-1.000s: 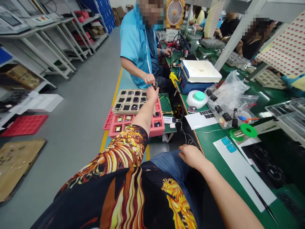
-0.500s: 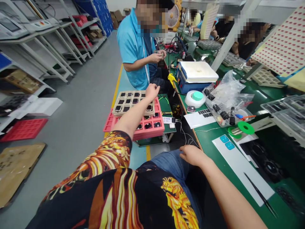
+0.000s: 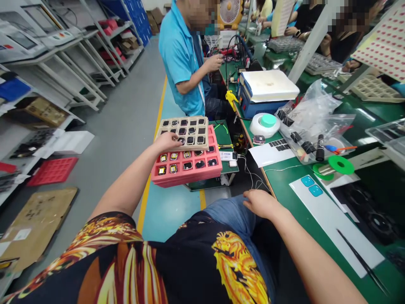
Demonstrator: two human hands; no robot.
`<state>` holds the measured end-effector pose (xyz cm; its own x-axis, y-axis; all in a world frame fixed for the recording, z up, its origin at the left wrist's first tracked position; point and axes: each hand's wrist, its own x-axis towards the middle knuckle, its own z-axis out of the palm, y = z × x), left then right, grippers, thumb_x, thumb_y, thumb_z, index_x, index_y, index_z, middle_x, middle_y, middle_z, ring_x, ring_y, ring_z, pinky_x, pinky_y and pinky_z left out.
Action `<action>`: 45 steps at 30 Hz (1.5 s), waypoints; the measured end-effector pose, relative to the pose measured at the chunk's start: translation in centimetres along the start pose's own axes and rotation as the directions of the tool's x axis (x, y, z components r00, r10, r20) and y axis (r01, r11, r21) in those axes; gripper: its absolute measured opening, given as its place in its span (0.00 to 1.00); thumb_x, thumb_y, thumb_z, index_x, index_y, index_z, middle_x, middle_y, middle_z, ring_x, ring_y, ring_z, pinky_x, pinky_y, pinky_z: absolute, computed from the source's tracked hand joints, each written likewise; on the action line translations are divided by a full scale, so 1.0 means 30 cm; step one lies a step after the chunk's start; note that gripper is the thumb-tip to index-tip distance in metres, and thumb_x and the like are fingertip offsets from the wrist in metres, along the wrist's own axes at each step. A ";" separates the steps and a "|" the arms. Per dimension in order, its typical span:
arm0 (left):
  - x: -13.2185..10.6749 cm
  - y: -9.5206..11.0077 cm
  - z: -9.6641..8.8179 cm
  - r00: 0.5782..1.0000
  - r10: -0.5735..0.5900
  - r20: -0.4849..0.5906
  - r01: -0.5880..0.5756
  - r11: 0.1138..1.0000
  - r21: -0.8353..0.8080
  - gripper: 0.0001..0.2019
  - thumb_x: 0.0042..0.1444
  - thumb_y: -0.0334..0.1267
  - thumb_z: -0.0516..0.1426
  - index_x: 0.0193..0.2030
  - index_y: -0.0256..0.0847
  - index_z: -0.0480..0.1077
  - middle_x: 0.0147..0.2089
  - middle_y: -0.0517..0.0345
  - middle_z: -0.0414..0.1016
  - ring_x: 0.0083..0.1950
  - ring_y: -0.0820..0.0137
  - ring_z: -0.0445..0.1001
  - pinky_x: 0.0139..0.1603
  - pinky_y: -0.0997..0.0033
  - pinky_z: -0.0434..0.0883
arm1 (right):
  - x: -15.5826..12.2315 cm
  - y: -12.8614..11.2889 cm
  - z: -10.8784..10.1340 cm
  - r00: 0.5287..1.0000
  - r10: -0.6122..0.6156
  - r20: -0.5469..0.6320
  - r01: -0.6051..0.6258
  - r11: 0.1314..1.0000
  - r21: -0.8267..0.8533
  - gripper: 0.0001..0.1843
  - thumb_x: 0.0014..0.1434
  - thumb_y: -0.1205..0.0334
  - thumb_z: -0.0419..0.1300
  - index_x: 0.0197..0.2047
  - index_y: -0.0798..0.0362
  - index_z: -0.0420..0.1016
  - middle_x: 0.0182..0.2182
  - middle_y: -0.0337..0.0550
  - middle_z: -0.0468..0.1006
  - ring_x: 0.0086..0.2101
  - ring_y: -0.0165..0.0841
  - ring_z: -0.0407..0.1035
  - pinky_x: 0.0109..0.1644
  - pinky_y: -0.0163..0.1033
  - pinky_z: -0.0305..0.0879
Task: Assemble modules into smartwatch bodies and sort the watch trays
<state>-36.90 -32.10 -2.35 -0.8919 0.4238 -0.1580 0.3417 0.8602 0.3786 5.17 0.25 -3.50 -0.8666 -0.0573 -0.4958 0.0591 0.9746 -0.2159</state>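
Two trays sit in the head view: a tan tray with square holes (image 3: pixel 193 123) lies on top of a pink foam tray (image 3: pixel 185 179) full of small black and gold parts (image 3: pixel 173 168). The left hand (image 3: pixel 167 143) touches the tan tray, its fingers a bit spread, not pinching. The right hand (image 3: pixel 261 204) rests on blue jeans (image 3: pixel 230 210), its fingers loosely curled, near a green bench mat (image 3: pixel 281 198).

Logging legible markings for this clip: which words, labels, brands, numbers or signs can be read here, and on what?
Nothing can be read with certainty.
White label on the small device on the green mat: printed, too small to read.
White sticker on the cardboard sheet on the floor: too blurred to read.
Coloured marks on the machine on the upper-left shelf: too small to read.
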 end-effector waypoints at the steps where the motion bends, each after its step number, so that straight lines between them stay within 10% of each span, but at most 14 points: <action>1: 0.003 0.004 0.008 1.000 -0.002 0.006 0.002 1.000 0.004 0.26 0.51 0.51 0.72 0.54 0.40 0.85 0.40 0.48 0.84 0.41 0.55 0.81 0.46 0.61 0.73 | -0.001 -0.001 0.000 1.000 0.001 0.007 -0.001 1.000 -0.004 0.15 0.75 0.59 0.61 0.55 0.56 0.86 0.50 0.58 0.88 0.53 0.51 0.85 0.55 0.45 0.74; 35: -0.039 0.102 0.066 0.969 -0.191 -0.154 0.192 0.981 -0.010 0.12 0.47 0.43 0.67 0.36 0.40 0.76 0.35 0.51 0.78 0.37 0.59 0.77 0.43 0.61 0.74 | -0.012 -0.060 -0.058 0.996 0.034 0.088 -0.033 0.999 -0.015 0.19 0.75 0.59 0.62 0.59 0.63 0.87 0.55 0.66 0.88 0.59 0.58 0.83 0.61 0.52 0.78; 45: -0.144 0.252 0.025 0.953 0.080 -0.291 -0.132 0.978 -0.164 0.19 0.54 0.39 0.64 0.52 0.36 0.80 0.47 0.48 0.84 0.47 0.60 0.81 0.53 0.64 0.76 | -0.002 -0.049 -0.039 0.999 0.023 0.031 -0.023 1.000 0.006 0.17 0.73 0.60 0.64 0.55 0.62 0.89 0.51 0.66 0.89 0.54 0.58 0.85 0.55 0.50 0.77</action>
<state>-30.23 -27.21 0.52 -0.9091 0.3905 0.1450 0.4033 0.7383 0.5406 4.55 -0.93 -2.17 -0.8494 -0.0416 -0.5261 0.0822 0.9743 -0.2098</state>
